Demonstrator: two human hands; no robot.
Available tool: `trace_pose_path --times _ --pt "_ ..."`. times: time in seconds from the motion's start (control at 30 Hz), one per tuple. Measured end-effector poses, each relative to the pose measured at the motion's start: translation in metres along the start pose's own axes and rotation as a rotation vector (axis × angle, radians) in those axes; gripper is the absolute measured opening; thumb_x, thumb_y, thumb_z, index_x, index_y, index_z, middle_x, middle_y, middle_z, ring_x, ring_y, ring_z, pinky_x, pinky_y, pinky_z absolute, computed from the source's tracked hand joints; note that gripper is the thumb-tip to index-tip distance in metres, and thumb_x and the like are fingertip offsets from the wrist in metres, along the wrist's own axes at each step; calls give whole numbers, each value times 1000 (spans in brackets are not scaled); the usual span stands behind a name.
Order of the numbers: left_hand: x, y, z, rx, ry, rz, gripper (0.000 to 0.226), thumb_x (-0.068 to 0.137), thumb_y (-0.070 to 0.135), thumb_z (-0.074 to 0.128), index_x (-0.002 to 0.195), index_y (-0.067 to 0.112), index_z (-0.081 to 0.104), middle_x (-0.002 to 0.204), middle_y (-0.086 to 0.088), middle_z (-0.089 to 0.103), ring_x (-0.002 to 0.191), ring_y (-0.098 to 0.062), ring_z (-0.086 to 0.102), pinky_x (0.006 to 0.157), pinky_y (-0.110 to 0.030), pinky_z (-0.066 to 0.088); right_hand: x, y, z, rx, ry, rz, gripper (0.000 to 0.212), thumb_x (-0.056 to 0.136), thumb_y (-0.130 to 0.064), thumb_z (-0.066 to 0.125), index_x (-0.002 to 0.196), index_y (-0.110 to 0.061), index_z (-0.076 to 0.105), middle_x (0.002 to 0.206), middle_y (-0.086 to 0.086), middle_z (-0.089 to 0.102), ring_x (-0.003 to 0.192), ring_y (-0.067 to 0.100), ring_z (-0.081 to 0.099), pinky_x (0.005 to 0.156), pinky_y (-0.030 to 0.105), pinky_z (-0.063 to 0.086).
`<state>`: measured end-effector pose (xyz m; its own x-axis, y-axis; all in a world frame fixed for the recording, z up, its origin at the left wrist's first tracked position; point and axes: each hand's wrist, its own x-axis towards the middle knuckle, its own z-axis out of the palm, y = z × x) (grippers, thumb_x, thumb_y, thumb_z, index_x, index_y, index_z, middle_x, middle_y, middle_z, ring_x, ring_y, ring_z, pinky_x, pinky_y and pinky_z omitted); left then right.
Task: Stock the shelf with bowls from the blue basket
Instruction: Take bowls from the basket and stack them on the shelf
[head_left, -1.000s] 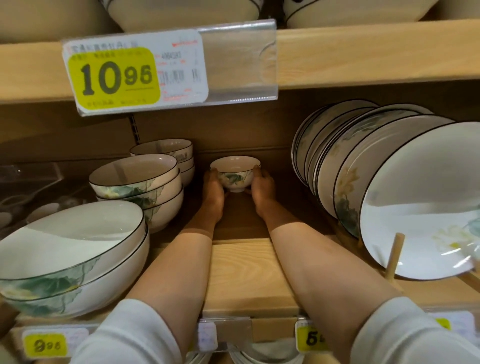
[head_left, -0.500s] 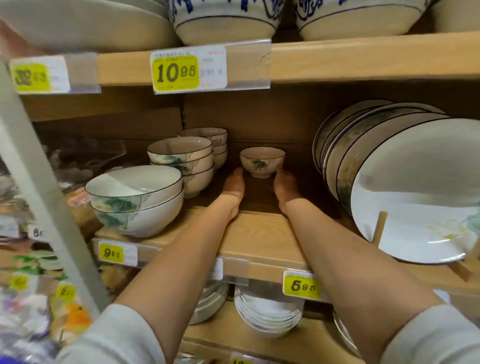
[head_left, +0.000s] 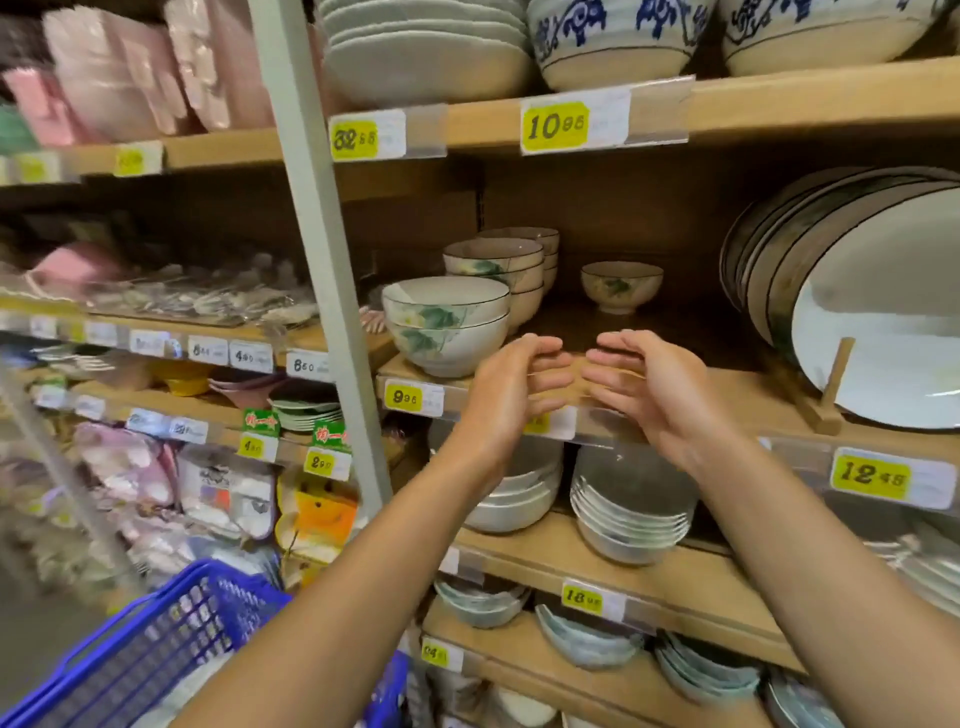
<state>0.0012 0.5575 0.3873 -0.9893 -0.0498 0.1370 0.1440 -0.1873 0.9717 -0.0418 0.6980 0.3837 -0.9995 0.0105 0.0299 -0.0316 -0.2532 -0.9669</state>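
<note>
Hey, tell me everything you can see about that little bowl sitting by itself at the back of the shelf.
The small bowl looks ceramic: cream-white, with a thin dark line along the rim, a green leaf motif on its side and a short foot. It stands upright and alone, deep on the wooden shelf, between the stacked bowls and the leaning plates. Nothing but the shelf touches it.

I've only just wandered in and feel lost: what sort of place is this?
Most likely the tableware aisle of a shop: yellow price tags line the wooden shelves, stacked bowls and upright plates are on display, and a blue basket shows at lower left.
</note>
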Motion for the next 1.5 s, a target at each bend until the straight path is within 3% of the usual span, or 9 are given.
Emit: trace_pose_path --times 0.1,0.2,0.3,0.43,0.77,1.13,1.33,1.43,1.5 --pt "-61 3 -60 -21 74 9 30 100 25 39 100 10 66 103 -13 71 91 -22 69 80 -30 56 -52 25 36 52 -97 39 25 98 -22 43 92 -12 65 89 9 73 76 15 73 65 22 57" --pt "-114 -3 -120 5 199 -25 23 93 24 49 92 7 65 88 -12 71 73 -17 69 69 -24 55 -93 66 76 18 -197 104 27 98 -18 42 89 -10 66 80 9 75 73 18 74 61 22 58" --pt "-161 -14 -180 55 332 -88 31 100 16 34 89 8 62 86 -12 68 74 -20 64 69 -25 51 -123 114 118 -20 -306 216 28 100 -13 39 86 -8 63 70 7 73 59 13 71 59 21 57" --pt "-212 -35 -257 69 530 -177 32 101 16 32 92 6 61 85 -12 66 73 -22 61 66 -26 47 -152 178 167 -88 -428 395 27 100 -13 38 85 -8 60 77 12 68 52 11 68 51 19 53" --pt "-250 -119 -402 133 845 -460 27 95 19 42 90 8 66 83 -9 73 72 -22 65 69 -31 50 -164 318 256 -358 -572 634 20 95 -17 47 92 -8 65 82 10 70 72 22 67 69 29 53" --pt "-204 -177 -503 354 869 -681 22 94 14 44 79 10 60 72 -8 60 66 -22 52 66 -33 42 -127 455 319 -623 -633 896 19 99 -21 44 96 -6 55 76 10 58 59 19 54 55 24 40" --pt "-166 -216 -547 614 739 -809 28 92 10 42 63 12 45 66 -6 49 66 -23 44 61 -31 33 -123 498 345 -666 -556 986 21 103 -20 36 86 -13 47 77 9 49 56 15 43 46 23 30" --pt "-143 -242 -574 813 575 -904 22 95 14 44 80 5 57 89 -15 64 89 -32 58 67 -34 37 -121 524 356 -821 -555 921 21 102 -8 32 88 -12 46 73 10 43 57 15 36 33 17 29" --pt "-128 -262 -594 891 470 -944 22 95 16 45 100 0 60 111 -22 64 105 -38 58 83 -38 43 -124 541 364 -836 -551 947 17 101 -6 34 110 -13 46 70 5 39 57 13 36 37 17 27"
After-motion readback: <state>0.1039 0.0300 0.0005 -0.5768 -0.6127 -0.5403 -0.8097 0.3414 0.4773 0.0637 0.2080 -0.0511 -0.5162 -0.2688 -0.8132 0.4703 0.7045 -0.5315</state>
